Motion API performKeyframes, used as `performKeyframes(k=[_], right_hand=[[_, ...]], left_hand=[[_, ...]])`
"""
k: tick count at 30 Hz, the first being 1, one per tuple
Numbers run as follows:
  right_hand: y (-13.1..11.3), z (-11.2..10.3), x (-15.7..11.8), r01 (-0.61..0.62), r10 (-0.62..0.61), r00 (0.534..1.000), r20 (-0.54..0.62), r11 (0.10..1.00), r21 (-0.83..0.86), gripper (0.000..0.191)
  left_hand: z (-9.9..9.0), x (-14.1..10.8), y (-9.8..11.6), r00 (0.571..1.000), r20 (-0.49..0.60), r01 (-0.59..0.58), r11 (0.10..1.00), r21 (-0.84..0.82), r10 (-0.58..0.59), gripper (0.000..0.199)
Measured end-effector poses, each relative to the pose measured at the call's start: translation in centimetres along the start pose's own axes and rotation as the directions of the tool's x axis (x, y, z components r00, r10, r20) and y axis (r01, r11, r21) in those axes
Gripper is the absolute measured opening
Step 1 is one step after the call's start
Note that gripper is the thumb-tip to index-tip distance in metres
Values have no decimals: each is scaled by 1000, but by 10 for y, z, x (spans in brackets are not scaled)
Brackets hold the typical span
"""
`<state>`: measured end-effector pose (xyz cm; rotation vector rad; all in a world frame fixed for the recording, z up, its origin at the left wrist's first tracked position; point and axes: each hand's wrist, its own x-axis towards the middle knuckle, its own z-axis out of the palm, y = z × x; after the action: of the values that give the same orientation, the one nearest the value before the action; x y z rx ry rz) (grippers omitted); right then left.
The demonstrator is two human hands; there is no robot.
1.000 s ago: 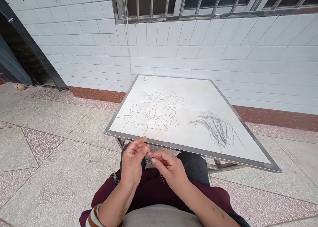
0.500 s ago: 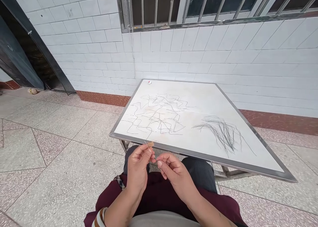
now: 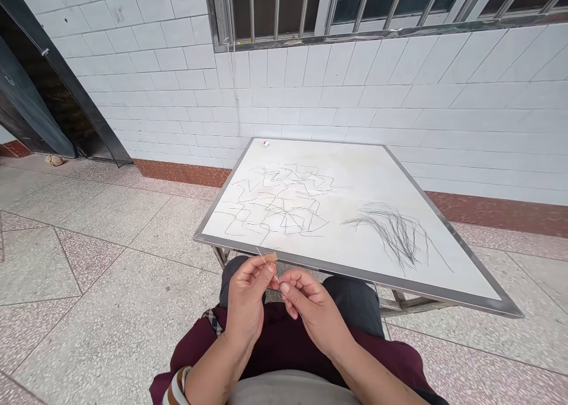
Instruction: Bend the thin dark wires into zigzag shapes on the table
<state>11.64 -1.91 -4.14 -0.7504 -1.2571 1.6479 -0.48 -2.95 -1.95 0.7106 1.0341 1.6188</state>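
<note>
My left hand point(image 3: 248, 292) is closed in a pinch on a thin wire point(image 3: 261, 253), whose upper end pokes out past the fingertips. A tan strip of tape point(image 3: 270, 257) wraps a finger of that hand. Close beside it, my right hand point(image 3: 317, 310) pinches the lower part of the same wire between thumb and forefinger. Both hands are above my lap, just in front of the table's near edge. Bent, zigzag thin wires point(image 3: 286, 207) lie spread on the left part of the table. To the right is a loose bunch of straighter dark wires point(image 3: 403, 239).
The white table point(image 3: 355, 171) has a grey metal rim and stands against a white tiled wall point(image 3: 284, 97). A small red-and-white item point(image 3: 265, 144) sits at its far left corner. Above is a barred window point(image 3: 355, 9); a dark doorway point(image 3: 48, 86) opens at left.
The view has shifted slightly. More of the wire's upper end shows above my left fingers; both hands keep their pinch in nearly the same place.
</note>
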Motion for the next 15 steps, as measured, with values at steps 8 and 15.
performKeyframes(k=[8,15], right_hand=[[1,0,-3,122,-130,991,-3,935,-334,12],[-4,0,-2,188,-245,969,-39,829,-527,12]], left_hand=[[-3,0,-3,996,-75,-39,997,61,44,16],[-4,3,-5,998,-41,-51,997,50,53,19]])
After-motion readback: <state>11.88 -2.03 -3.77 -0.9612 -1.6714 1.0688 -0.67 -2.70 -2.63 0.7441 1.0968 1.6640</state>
